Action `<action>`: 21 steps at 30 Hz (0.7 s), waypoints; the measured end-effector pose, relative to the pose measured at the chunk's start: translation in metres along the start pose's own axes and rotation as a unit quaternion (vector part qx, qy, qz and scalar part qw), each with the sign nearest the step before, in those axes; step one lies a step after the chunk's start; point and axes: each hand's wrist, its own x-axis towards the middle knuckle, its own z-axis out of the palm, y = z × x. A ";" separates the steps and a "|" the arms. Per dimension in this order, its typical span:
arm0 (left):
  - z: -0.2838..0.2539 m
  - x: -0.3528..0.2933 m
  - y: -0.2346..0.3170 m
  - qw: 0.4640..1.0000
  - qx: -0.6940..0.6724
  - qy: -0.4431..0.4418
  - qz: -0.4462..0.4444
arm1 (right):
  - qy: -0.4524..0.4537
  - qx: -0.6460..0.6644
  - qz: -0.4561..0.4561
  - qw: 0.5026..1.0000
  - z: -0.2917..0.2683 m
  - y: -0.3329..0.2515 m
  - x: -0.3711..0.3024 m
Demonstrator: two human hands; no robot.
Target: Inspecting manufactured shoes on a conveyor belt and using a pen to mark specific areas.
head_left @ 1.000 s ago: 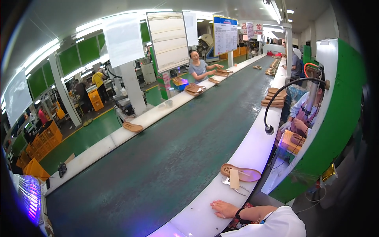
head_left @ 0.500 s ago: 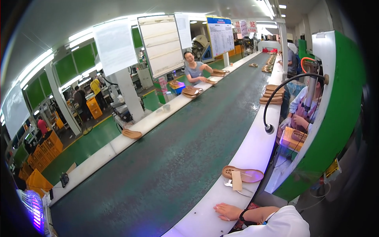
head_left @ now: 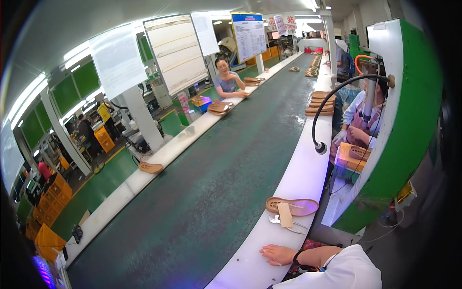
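Note:
My right hand [head_left: 279, 254] lies palm down on the white ledge beside the belt, fingers stretched out, holding nothing. A dark band circles its wrist, below a white sleeve. Just beyond the hand, a brown shoe sole [head_left: 304, 207] rests on the ledge, with openwork at its left end and purple light on its right. A tan rectangular card [head_left: 285, 215] overlaps the sole's near edge. Partly under the card is a metal hand tool [head_left: 299, 229] with two thin handles, perhaps pliers. My left hand does not show.
The dark green conveyor belt [head_left: 202, 183] runs away beside me. Brown soles [head_left: 320, 103] are stacked along the right ledge; more sit on the far ledge [head_left: 180, 143]. A flexible black hose [head_left: 315, 120] arches over the right ledge from a green-sided machine [head_left: 409, 125]. Several co-workers are around.
The whole view has shifted, so most things appear farther left and slightly higher. My right hand stays on the ledge. The person across the belt has drawn one hand up near the chin.

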 end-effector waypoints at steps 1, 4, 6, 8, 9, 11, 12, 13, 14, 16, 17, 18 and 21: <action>0.001 0.002 0.003 1.000 -0.001 0.004 0.000 | 0.001 0.000 0.000 1.000 -0.001 0.000 0.000; 0.003 0.007 0.013 1.000 -0.002 0.013 0.003 | -0.012 0.001 0.000 1.000 -0.001 0.002 -0.001; 0.005 0.010 0.019 1.000 -0.004 0.019 0.004 | -0.005 0.004 0.000 1.000 0.004 0.003 -0.002; 0.007 0.011 0.026 1.000 -0.006 0.024 0.006 | -0.008 -0.002 0.004 1.000 0.004 0.003 -0.001; 0.008 0.011 0.028 1.000 -0.006 0.026 0.008 | -0.008 0.000 0.005 1.000 0.004 0.003 -0.001; 0.010 0.008 0.033 1.000 -0.007 0.029 0.010 | -0.015 0.001 0.005 1.000 0.000 0.002 -0.001; 0.011 0.007 0.039 0.999 -0.009 0.030 0.011 | -0.019 0.002 0.004 1.000 -0.002 0.003 0.000; 0.012 0.006 0.044 0.999 -0.013 0.032 0.012 | -0.019 -0.001 0.006 1.000 0.000 0.003 -0.001; 0.012 0.004 0.051 0.999 -0.017 0.032 0.012 | -0.010 0.007 0.004 1.000 0.005 0.002 -0.002; 0.014 -0.002 0.073 0.999 -0.029 0.032 0.014 | -0.001 0.008 0.006 1.000 0.004 0.004 -0.003; 0.014 -0.005 0.086 0.999 -0.036 0.032 0.016 | -0.001 0.018 0.008 1.000 0.001 0.001 0.000; 0.014 -0.010 0.096 0.998 -0.042 0.031 0.019 | -0.002 0.030 0.012 0.999 -0.002 -0.002 0.001; 0.014 -0.023 0.128 0.997 -0.061 0.029 0.032 | -0.004 0.041 0.013 0.999 -0.008 -0.007 0.003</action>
